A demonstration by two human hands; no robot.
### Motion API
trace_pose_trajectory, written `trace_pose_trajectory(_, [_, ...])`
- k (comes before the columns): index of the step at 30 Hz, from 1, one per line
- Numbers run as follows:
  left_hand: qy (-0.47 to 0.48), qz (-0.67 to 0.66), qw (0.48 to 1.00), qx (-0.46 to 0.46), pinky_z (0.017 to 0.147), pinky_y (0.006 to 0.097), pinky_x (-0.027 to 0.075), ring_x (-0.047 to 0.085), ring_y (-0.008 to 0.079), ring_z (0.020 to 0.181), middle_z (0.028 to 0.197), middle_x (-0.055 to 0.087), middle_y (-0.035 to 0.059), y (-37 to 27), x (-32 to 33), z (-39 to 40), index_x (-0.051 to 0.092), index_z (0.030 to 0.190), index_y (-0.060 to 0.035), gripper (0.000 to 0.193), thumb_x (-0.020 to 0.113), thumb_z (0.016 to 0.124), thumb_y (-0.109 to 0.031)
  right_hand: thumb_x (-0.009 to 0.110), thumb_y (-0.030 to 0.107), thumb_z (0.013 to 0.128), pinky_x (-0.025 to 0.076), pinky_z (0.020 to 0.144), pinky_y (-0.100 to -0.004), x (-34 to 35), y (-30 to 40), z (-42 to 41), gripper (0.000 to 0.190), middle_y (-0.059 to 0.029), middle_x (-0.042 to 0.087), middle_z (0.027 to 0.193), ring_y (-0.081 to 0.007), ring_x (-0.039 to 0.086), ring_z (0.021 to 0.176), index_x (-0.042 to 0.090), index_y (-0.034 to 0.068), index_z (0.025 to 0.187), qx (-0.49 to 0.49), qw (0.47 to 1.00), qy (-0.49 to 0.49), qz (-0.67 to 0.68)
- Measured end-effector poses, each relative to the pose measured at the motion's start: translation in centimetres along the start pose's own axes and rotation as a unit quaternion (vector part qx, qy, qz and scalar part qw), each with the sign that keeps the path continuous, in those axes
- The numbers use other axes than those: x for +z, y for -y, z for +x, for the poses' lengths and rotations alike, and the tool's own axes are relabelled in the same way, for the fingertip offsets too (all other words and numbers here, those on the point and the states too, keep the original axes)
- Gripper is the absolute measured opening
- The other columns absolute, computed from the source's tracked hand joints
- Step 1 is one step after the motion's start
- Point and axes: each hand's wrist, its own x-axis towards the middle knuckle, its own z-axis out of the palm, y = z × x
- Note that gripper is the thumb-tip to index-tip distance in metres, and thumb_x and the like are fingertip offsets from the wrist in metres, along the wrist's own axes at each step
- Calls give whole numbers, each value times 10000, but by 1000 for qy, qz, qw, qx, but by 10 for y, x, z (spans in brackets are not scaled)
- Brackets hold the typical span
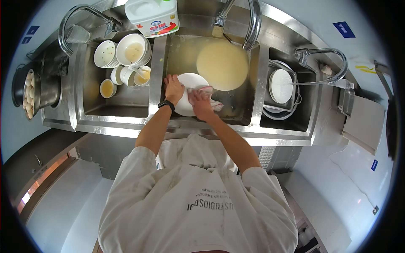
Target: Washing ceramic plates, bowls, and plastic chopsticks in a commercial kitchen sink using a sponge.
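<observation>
My left hand (174,89), with a dark watch on its wrist, grips the left rim of a white plate (186,106) in the middle sink. Pressed on the plate's face, my right hand (201,101) holds a red-and-white cloth (216,105), part of which hangs past the right rim. Behind the plate, a large round pale-yellow thing (223,66) lies in cloudy water; whether it is a basin or a board I cannot tell. In the right sink, a thin stream from the tap falls on white plates (281,86) stacked in a metal basket.
The left sink (126,111) holds stacked white bowls (105,54) and small cups, some with yellow liquid. A white detergent jug (153,19) stands on the back ledge. Curved taps (253,28) reach over the sinks. Eggs (29,95) fill a metal pot at the far left.
</observation>
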Motion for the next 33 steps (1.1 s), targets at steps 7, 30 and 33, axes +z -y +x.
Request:
trace_pose_trajectory(7, [-11,3,1000,-2,879,475,390,392,387,1069,1125,396,183,-5,-9,2,405,1106,-30,503,671,701,-159,482,113,788,204,1055,-526,19,-9,2,588,-61,190,1487,-270,206,1360,347,122,1360,13,996,-3,-83])
trace_pose_trajectory(30, [1,-373,898,-233,910,393,401,515,363,1090,1147,546,236,16,19,-31,474,1211,3,637,520,846,-517,440,91,819,257,1060,-455,-11,-27,52,540,-81,286,1439,-285,243,1338,353,75,1352,3,977,-122,-176])
trace_pose_trajectory(33, [-21,-378,884,-274,903,376,404,535,339,1063,1122,567,211,2,-2,-28,497,1190,0,610,524,852,-507,432,94,824,269,1052,-455,-23,-47,35,544,-87,269,1444,-294,247,1333,331,57,1358,18,976,-88,-199])
